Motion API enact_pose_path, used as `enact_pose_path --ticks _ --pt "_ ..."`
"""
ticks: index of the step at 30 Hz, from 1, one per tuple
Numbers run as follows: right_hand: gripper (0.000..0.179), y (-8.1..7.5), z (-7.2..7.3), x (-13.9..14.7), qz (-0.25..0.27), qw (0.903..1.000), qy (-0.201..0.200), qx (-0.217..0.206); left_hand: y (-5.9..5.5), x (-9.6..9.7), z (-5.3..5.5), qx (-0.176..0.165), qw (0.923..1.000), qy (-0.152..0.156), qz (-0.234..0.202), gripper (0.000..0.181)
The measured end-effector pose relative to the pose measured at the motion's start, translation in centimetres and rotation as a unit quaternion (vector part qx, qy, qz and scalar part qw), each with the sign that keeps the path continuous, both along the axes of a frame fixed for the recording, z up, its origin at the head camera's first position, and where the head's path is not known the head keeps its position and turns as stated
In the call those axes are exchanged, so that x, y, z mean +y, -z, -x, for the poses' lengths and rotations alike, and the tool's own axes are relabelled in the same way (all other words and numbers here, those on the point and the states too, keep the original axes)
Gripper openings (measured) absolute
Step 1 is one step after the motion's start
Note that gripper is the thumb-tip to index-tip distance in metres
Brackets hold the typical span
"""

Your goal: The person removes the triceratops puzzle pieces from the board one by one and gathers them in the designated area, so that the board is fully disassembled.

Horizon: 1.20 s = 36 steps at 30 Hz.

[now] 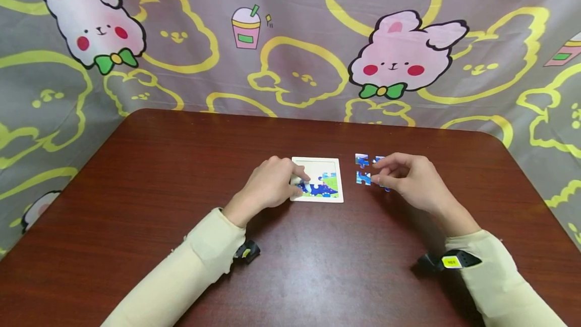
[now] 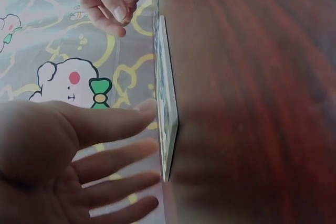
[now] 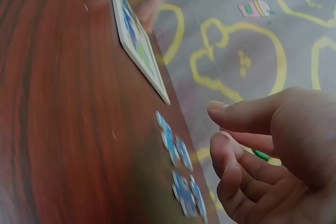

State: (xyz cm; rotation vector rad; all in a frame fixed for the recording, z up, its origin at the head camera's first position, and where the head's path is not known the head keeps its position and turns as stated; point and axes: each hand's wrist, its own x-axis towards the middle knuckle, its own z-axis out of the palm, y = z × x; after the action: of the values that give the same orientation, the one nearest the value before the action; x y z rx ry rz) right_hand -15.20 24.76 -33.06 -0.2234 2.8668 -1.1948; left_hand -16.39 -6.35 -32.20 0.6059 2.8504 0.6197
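Observation:
A square jigsaw puzzle in a white frame (image 1: pixel 341 191) lies on the table, its lower part filled with blue and green picture pieces. My left hand (image 1: pixel 271 181) is at the frame's left side, thumb and fingers extended over its edge and covering part of the picture. To the right of the frame lie several loose blue puzzle pieces (image 1: pixel 362 178). Just above them hovers my right hand (image 1: pixel 415 179), partly hiding some. The right wrist view shows a gap between thumb and bent fingers (image 3: pixel 227 153), holding nothing, with the loose pieces (image 3: pixel 184 195) below.
The brown wooden table (image 1: pixel 308 266) has rounded far corners. Behind it hangs a grey cloth (image 1: pixel 290 19) printed with yellow outlines and rabbits. A dark strap (image 1: pixel 454 260) with a yellow label is on the right wrist, another strap (image 1: pixel 247 252) on the left.

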Motion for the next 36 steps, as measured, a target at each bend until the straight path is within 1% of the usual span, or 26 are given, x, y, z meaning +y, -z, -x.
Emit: enact_pose_path --ticks 4,9,12,14,19,24,30,36 --pt "0.028 0.1 0.1 -1.6 0.002 0.9997 -0.020 -0.010 -0.2 -0.1 0.2 -0.001 0.9993 0.035 -0.011 0.029" --pt "0.032 0.2 0.5 -3.6 0.010 0.9986 -0.049 -0.017 -0.2 0.1 0.6 -0.005 0.9962 0.087 -0.002 0.032" --pt "0.034 0.1 0.8 -4.6 0.000 0.9980 -0.061 -0.015 -0.1 0.3 0.8 -0.010 0.9942 0.107 0.006 0.032" --pt "0.035 0.1 1.1 -5.2 -0.008 0.9973 -0.070 -0.017 0.0 0.5 0.9 -0.012 0.9934 0.114 0.009 0.032" --pt "0.037 0.3 1.7 -6.4 -0.036 0.9947 -0.092 -0.029 0.0 1.0 0.8 -0.017 0.9928 0.117 0.023 0.032" --pt "0.038 0.8 2.1 -7.2 -0.059 0.9926 -0.099 -0.038 0.2 1.5 0.6 -0.023 0.9940 0.100 0.039 0.034" --pt "0.036 1.3 2.1 -7.7 -0.059 0.9914 -0.108 -0.045 0.5 1.8 0.1 -0.019 0.9957 0.075 0.050 0.036" --pt "0.041 1.3 2.0 -7.8 -0.066 0.9917 -0.098 -0.048 0.5 2.0 0.1 -0.018 0.9955 0.069 0.064 0.036"
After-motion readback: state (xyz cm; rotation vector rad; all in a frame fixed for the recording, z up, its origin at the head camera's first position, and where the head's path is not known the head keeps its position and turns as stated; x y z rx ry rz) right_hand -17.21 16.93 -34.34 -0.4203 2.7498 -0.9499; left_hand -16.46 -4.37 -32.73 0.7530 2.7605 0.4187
